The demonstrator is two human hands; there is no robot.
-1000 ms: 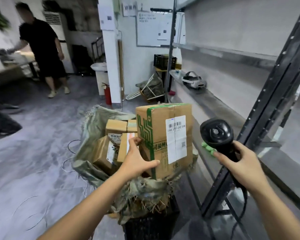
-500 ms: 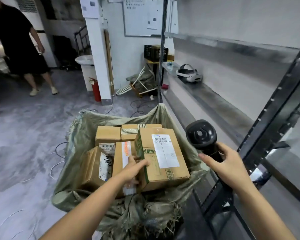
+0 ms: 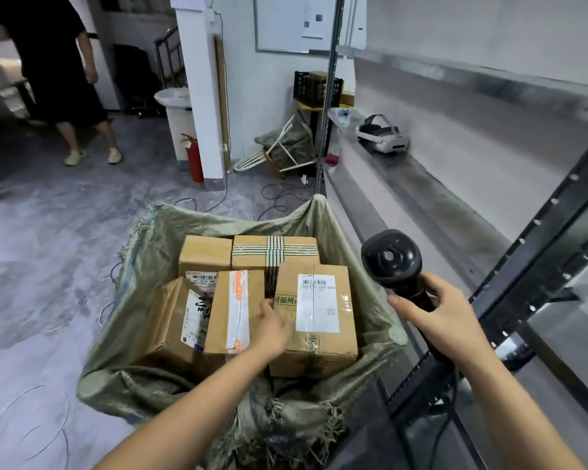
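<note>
Box: labelled box [image 3: 314, 320] lies label-up, right side of sack [image 3: 143, 252].
L: left hand [image 3: 272, 329] at its left edge; grip unclear.
R: right hand [image 3: 445, 320] wrapped round scanner [image 3: 391, 262].
Progress: early, prob. Scan pending, other parcels [image 3: 204, 256] wait.

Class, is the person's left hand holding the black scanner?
No, the right hand grips the scanner; the left hand touches a cardboard box.

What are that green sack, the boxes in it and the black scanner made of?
Sack: seems to be woven plastic fabric, dull olive; coarse weave, frayed strands at its rim.
Boxes: brown cardboard, matt; creased edges, white paper labels stuck on.
Scanner, gripped by the right hand: probably moulded black plastic, with a soft sheen on its rounded head.
</note>
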